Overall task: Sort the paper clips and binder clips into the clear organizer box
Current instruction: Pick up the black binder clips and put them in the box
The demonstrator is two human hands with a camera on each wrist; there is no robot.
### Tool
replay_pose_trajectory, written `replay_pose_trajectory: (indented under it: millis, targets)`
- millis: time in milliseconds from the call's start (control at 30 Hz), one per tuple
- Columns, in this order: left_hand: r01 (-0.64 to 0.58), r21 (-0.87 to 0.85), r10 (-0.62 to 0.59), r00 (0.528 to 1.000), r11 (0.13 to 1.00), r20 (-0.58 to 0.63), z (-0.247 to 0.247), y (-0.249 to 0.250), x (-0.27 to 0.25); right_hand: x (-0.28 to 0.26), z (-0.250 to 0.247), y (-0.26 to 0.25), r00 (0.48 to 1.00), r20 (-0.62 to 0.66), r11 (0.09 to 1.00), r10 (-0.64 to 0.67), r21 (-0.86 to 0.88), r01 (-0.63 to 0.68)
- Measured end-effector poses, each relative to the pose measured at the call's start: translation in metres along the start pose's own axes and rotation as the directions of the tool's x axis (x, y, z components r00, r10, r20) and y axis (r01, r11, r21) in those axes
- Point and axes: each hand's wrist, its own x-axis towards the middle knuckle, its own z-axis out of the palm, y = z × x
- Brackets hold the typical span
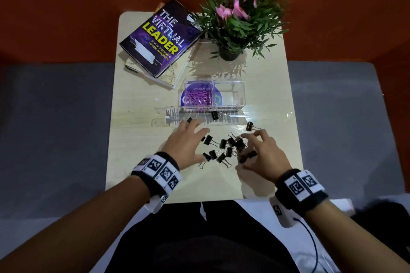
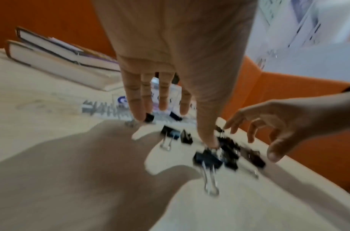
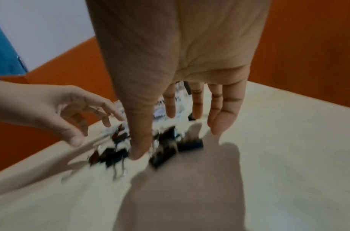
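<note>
Flanking the binder clips (image 1: 226,147) heaped near the counter's (image 1: 137,162) front edge, the left hand (image 1: 185,146) and right hand (image 1: 263,153) hover spread, holding nothing; the organizer box (image 1: 233,95) lies beyond, toward mid-counter, its right compartment unfilled.

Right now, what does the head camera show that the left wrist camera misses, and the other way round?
Only the head view shows the pink paper clips lying in the left compartment of the clear organizer box, its right compartment without clips, the potted plant, and the top book's cover.

Only the left wrist view shows the left hand from below, its shadow on the table, and the books' page edges.

Both show the black binder clips loose on the table between the left hand and the right hand, both spread and holding nothing.
</note>
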Motion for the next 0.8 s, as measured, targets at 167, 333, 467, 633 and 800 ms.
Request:
replay_pose_trajectory:
  millis: [167,333,467,633,800]
  targets:
    - [0.004,0.093,-0.009,0.998,0.996,0.056,0.024,0.010,0.006,0.003,0.023,-0.015,0.998,-0.055,0.999,-0.015,-0.038,0.013]
    - [0.030,-0.026,-0.030,1.000,0.999,0.001,0.029,0.015,0.020,0.021,0.027,-0.030,0.993,-0.107,0.998,-0.057,0.001,0.057]
    - [0.048,-0.132,-0.059,0.995,0.990,-0.077,0.025,0.013,0.028,0.031,0.025,-0.031,0.993,-0.111,0.996,-0.042,0.072,0.050]
    - [0.040,-0.133,-0.055,0.993,0.990,-0.109,0.019,0.013,0.036,0.038,0.022,-0.032,0.993,-0.112,0.990,-0.039,0.134,0.054]
    - [0.035,-0.134,-0.046,0.996,0.990,-0.080,0.014,0.014,0.040,0.042,0.015,-0.027,0.992,-0.124,0.970,-0.034,0.236,0.063]
